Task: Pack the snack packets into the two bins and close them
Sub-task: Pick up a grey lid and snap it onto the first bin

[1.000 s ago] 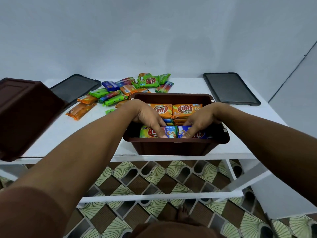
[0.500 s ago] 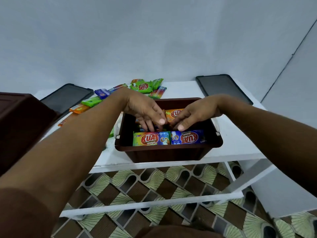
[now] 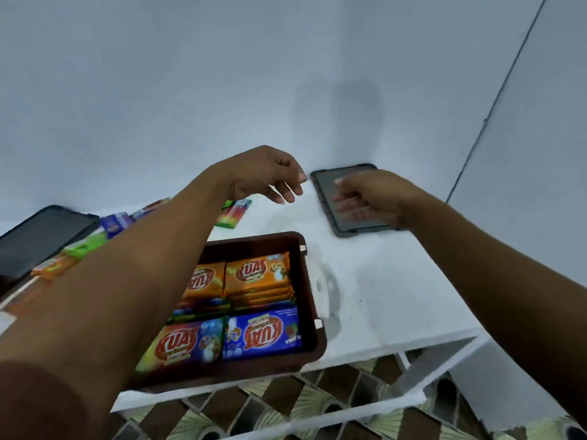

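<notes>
Both hands reach empty for the lid (image 3: 325,188): left hand (image 3: 270,176) loosely curled, right hand (image 3: 370,198) spread over it (contact lost in blur). Bin (image 3: 313,281), full of snack packets (image 3: 257,271), sits at the worktop (image 3: 381,296) edge; lidding it seems next, needing a two-sided grip.

Both bare forearms stretch forward, angling toward each other. The left hand (image 3: 270,177) droops palm-down from a bent wrist, fingers loosely curled. The right hand (image 3: 371,198), motion-blurred, lies palm-down, fingers extended leftward, apart from the left.
</notes>
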